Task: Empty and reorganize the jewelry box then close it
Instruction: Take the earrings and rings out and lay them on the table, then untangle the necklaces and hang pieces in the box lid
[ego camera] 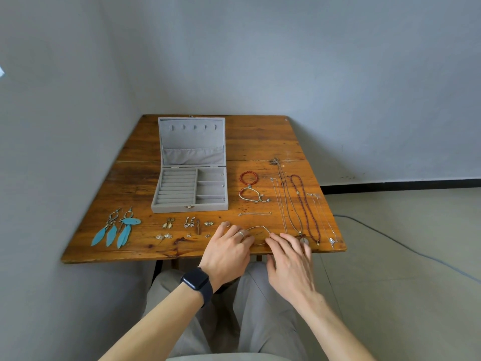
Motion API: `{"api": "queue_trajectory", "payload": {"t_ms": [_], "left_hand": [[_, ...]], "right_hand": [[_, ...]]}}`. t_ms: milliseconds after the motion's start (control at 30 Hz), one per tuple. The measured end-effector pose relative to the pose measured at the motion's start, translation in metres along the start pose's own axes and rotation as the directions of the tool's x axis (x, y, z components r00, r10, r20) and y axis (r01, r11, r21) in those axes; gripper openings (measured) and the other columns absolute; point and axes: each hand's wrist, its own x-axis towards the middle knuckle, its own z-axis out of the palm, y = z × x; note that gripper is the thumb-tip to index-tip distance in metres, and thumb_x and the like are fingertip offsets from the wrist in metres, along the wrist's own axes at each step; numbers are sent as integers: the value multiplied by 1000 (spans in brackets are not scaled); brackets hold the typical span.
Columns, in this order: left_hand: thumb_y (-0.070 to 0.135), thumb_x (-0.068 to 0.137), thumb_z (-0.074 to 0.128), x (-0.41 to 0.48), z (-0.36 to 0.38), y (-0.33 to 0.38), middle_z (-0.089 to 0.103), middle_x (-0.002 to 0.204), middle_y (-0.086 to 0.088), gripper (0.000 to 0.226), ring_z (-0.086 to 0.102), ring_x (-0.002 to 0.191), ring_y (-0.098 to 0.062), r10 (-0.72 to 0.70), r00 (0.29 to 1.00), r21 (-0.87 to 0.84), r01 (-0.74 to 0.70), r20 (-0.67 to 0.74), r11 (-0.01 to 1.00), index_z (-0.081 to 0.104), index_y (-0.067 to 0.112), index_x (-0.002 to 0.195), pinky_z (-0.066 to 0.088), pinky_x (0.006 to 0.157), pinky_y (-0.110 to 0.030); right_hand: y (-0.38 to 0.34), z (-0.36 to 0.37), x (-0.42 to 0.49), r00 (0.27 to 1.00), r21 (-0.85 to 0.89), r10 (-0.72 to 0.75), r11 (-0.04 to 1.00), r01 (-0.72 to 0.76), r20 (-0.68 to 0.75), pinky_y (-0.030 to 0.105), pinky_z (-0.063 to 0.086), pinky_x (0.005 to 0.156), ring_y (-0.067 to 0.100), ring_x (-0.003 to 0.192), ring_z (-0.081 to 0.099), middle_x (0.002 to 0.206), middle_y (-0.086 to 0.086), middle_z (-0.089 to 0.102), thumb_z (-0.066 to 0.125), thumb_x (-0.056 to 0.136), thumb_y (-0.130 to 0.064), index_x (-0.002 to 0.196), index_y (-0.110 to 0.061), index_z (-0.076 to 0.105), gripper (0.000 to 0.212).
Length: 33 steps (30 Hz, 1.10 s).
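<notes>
Head view: jewelry box emptied; straight-fingered right grip and left grip, hold indeterminate, touch the wire bangle on the counter; restocking probably follows, needing a clean pinch.

Hands at bangle — box open

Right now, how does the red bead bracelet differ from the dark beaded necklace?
The red bead bracelet is a small round loop; the dark beaded necklace is a long narrow one. The bracelet is bright orange-red, the necklace maroon. Both lie on the wooden table beside the open jewelry box.
</notes>
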Motion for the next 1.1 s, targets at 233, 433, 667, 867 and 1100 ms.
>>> {"api": "queue_trajectory", "payload": {"t_ms": [233, 433, 667, 867, 1100], "left_hand": [[34, 91, 62, 2, -3, -1, 68, 124, 2, 32, 58, 121, -20, -33, 998, -24, 34, 47, 999, 71, 24, 119, 36, 112, -47], [33, 96, 49, 13, -6, 9, 59, 138, 0, 44, 50, 129, -22, -63, 997, -115, 67, 34, 991, 55, 25, 139, 31, 114, -45], [48, 96, 41, 49, 1, 45, 24, 163, -2, 66, 23, 149, -22, 6, 988, -223, 29, 155, 974, 23, 28, 156, 9, 122, -47], [58, 92, 45, 87, 15, 80, 1, 167, 0, 86, -1, 154, -19, 85, 938, -175, -26, 337, 984, 4, 23, 160, -6, 121, -53], [55, 97, 40, 93, 29, 79, -5, 167, 2, 82, -1, 154, -19, 93, 900, -82, -64, 426, 995, -4, 23, 159, -6, 120, -54]], "right_hand": [[-4, -9, 1, 1000, 104, 2, 995, -1, -7, 44, 44, 98, 19, 125, 55, 129, -5, 65, 74, 81, -22, 124, -21, 68, 44], [26, -22, -19, 978, 281, 172, 950, -132, -121, 36, 45, 98, 17, 118, 55, 122, -7, 64, 74, 83, -14, 118, -20, 69, 36], [88, -30, -39, 900, 206, 412, 901, -381, -139, 43, 50, 89, 28, 103, 56, 119, 3, 64, 79, 77, -12, 119, -15, 68, 44], [107, -34, -24, 925, 72, 380, 923, -378, -12, 40, 52, 87, 25, 113, 53, 138, -5, 54, 76, 82, -38, 138, -26, 57, 60], [124, -34, -23, 967, 91, 248, 966, -242, -52, 36, 58, 78, 20, 96, 62, 111, -7, 70, 86, 76, -27, 110, -16, 76, 36]]}}
